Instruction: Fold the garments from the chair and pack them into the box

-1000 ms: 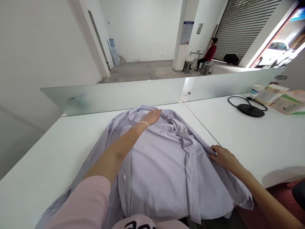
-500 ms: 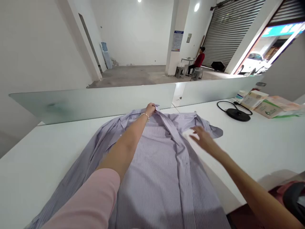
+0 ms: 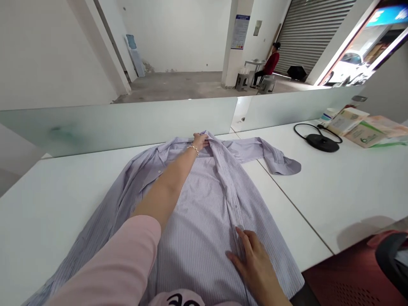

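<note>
Striped lilac button-up shirt [image 3: 197, 229] is lying face-up across 2 white desks [image 3: 41, 204], with 1 sleeve [image 3: 274, 159] reaching right over the desk seam. Left hand [image 3: 200, 141] is resting at the collar [image 3: 210, 138] with fingers curled, maybe pinching fabric, but the view is too poor to tell. Right hand [image 3: 253, 263] is pressing open and flat on the lower shirt front, just beside the button placket [image 3: 234, 204], gripping nothing.
</note>
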